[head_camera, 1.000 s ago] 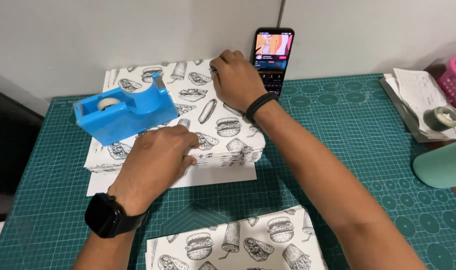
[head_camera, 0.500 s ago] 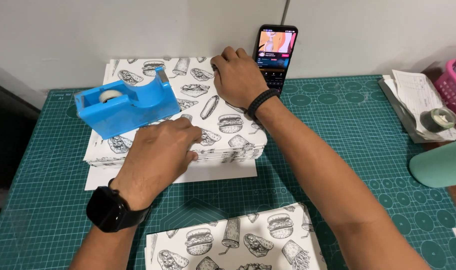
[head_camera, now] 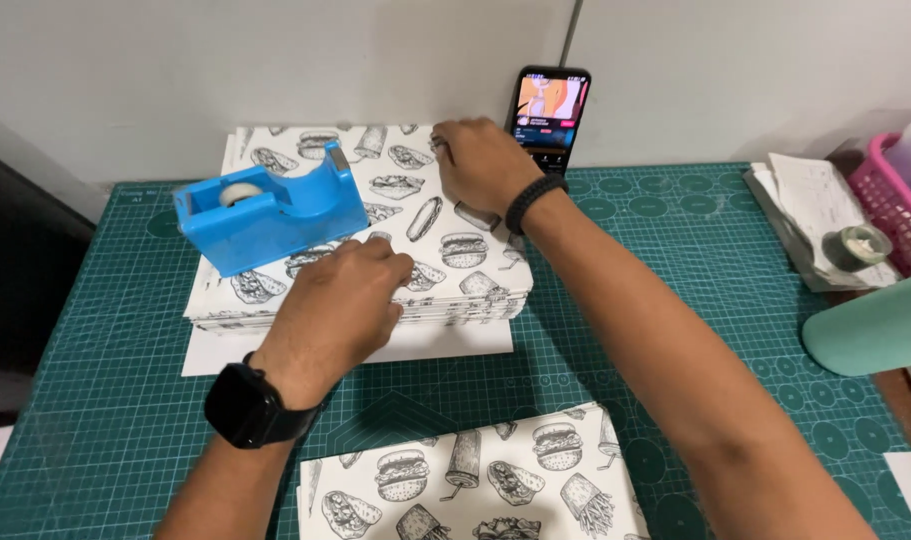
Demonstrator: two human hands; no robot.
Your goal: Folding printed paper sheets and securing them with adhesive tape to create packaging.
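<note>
A stack of white sheets printed with black food drawings (head_camera: pixel 445 215) lies on the green cutting mat (head_camera: pixel 675 270). My left hand (head_camera: pixel 340 305), a black watch on its wrist, rests with curled fingers on the stack's near edge, touching the top sheet. My right hand (head_camera: pixel 483 165), wearing a black wristband, presses down on the stack's far right part. A blue tape dispenser (head_camera: pixel 270 212) stands on the left of the stack. A second, smaller pile of the same printed sheets (head_camera: pixel 475 480) lies near me.
A phone (head_camera: pixel 547 115) with a lit screen leans against the white wall. At the right are papers with a tape roll (head_camera: pixel 855 245), a pink basket (head_camera: pixel 890 200) and a mint-green cylinder (head_camera: pixel 870 330). A dark gap runs along the mat's left edge.
The view has shifted slightly. My left hand's fingers have crept forward along the stack's near edge. My right hand stays pressed on the far part.
</note>
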